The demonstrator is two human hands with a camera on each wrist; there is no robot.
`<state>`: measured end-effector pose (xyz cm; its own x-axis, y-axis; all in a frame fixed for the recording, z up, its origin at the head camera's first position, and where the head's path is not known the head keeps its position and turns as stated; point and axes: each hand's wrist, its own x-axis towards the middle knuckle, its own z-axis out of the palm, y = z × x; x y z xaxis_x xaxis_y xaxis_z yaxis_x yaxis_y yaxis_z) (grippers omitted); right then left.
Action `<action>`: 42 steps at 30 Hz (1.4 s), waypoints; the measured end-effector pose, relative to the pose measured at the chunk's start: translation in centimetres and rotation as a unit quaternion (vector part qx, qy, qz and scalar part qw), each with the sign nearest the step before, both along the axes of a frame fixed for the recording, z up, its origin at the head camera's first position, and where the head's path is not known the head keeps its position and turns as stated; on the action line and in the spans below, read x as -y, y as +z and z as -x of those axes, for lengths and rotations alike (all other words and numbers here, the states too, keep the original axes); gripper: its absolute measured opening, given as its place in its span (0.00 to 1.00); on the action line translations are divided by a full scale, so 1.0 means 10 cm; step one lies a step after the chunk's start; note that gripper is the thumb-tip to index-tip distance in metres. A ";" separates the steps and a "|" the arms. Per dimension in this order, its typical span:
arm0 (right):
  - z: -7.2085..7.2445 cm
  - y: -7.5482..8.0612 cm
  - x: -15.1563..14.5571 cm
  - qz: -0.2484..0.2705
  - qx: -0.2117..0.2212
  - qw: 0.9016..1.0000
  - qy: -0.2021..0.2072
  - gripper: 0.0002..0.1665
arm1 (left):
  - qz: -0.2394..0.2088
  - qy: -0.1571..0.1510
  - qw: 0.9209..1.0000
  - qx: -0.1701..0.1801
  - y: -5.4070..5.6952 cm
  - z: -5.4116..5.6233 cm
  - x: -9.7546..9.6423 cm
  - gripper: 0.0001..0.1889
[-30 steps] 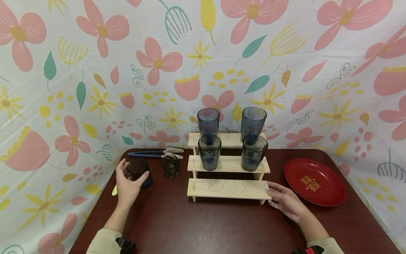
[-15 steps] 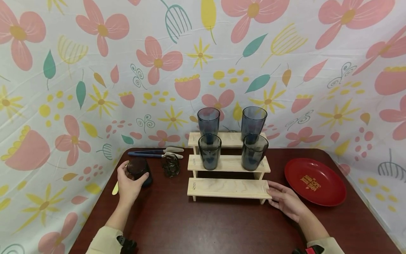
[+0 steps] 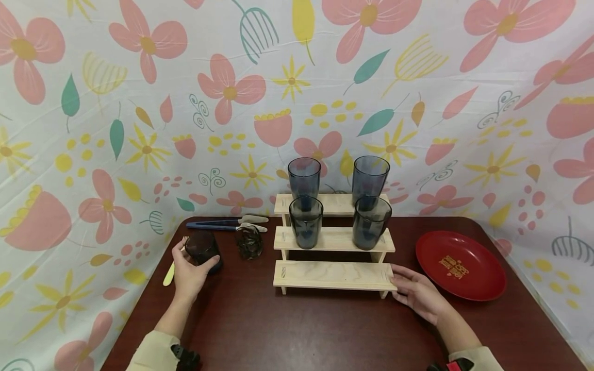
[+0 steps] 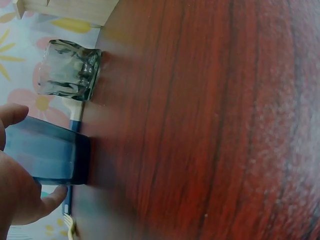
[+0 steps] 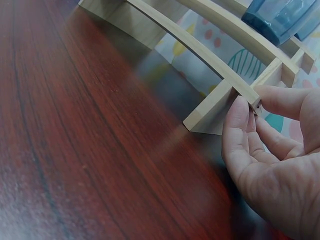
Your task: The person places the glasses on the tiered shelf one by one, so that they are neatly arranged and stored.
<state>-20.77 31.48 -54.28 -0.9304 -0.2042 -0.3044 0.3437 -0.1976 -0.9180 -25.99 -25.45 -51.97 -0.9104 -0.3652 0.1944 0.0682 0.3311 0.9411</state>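
Note:
At the left of the table, my left hand (image 3: 189, 273) curls its thumb and fingers round a dark blue drinking glass (image 3: 202, 249). The left wrist view shows the base of this tumbler upright at the table top. My right hand (image 3: 419, 296) grips the right end of the lowest step of a three-tier wooden stand (image 3: 334, 273); in the right wrist view, thumb and fingertips pinch the board's corner. Two blue glasses (image 3: 304, 178) stand upright on the top tier, and two smoky dark glasses (image 3: 306, 224) on the middle one. The lowest tier is bare.
Just right of the held glass stands a short wavy dark glass (image 3: 249, 243). Behind it lie blue-handled tongs (image 3: 227, 225). A yellow-handled fork (image 3: 169, 274) lies beside my left hand. At the right is a red plate (image 3: 461, 265), and a floral cloth (image 3: 250, 129) hangs behind the table.
My left fingers have shifted slightly down along the glass, uncovering the fork's tines again. The right hand and the wooden stand have stayed put.

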 end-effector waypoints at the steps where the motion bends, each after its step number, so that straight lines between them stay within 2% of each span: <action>1: 0.00 0.00 0.00 0.000 0.000 1.000 0.000 0.36 | 0.002 0.004 1.000 -0.002 -0.01 0.00 0.00 0.54; 6: 0.01 0.00 0.00 0.001 0.001 1.000 -0.001 0.37 | 0.016 0.025 1.000 -0.007 -0.02 0.01 0.01 0.53; 12: 0.01 0.00 0.00 -0.001 -0.001 1.000 -0.002 0.38 | 0.034 0.032 0.999 -0.012 -0.02 -0.02 0.01 0.53; 19: 0.01 -0.01 0.01 -0.005 -0.004 1.000 -0.002 0.37 | 0.053 0.032 0.997 -0.036 0.08 -0.13 -0.07 0.51; 25: 0.01 -0.02 0.01 -0.002 -0.004 1.000 -0.003 0.36 | 0.065 0.000 0.994 -0.083 0.23 -0.25 -0.23 0.50; 31: 0.00 -0.01 0.00 0.002 -0.008 1.000 0.000 0.35 | 0.060 -0.048 0.989 -0.125 0.38 -0.37 -0.44 0.50; 40: 0.00 0.00 0.02 0.001 -0.008 1.000 -0.001 0.34 | 0.036 -0.117 0.981 -0.150 0.49 -0.52 -0.79 0.49; 42: 0.00 0.00 0.01 -0.001 -0.012 1.000 0.003 0.36 | 0.038 -0.129 0.978 -0.157 0.55 -0.57 -0.91 0.49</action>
